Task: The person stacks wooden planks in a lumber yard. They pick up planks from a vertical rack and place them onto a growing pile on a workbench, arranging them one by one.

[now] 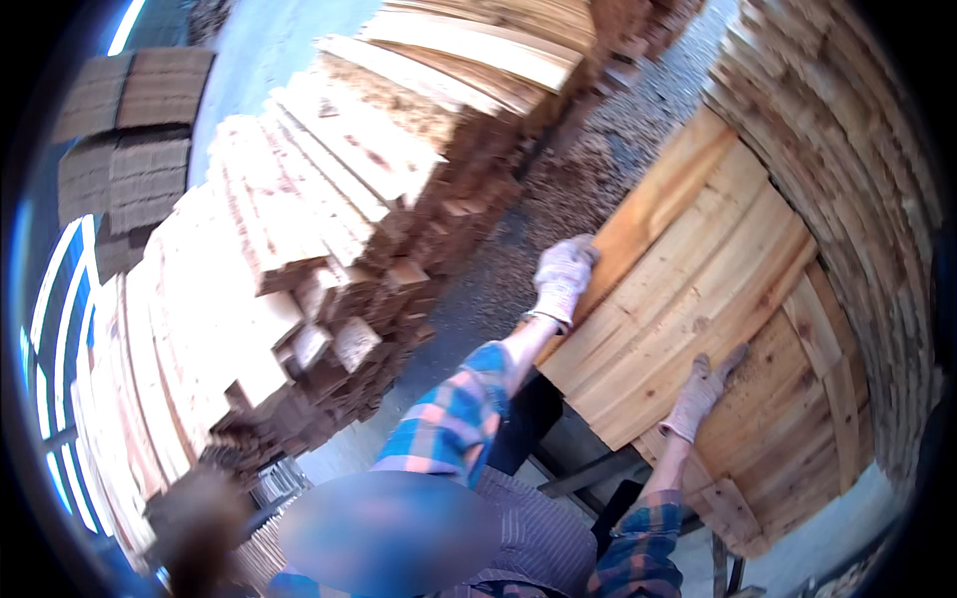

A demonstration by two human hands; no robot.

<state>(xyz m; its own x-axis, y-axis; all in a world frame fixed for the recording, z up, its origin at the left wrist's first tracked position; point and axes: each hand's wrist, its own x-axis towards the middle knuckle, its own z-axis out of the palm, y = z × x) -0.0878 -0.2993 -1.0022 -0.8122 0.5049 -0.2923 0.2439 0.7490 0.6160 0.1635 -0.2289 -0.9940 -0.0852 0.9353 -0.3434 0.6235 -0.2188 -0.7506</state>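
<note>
Both my hands wear pale work gloves. My left hand [565, 274] grips the outer left edge of a reddish-brown wooden board [653, 214], its fingers curled over the edge. That board lies alongside several lighter boards [688, 294], edge to edge. Lower and to the right, my right hand [701, 399] rests on the boards' near side, fingers apart and one pointing up and right. Beneath them is a wooden panel [788, 424] with crosswise battens [822, 339]. What the left fingertips press against underneath is hidden.
A long stack of cut timber [299, 199] fills the left side, its ends jutting out unevenly. Tall stacked boards [847, 149] stand close on the right. Sawdust and chips [573, 184] cover the ground between. Dark supports [588, 473] stand under the boards. Bundled wood [125, 140] sits far left.
</note>
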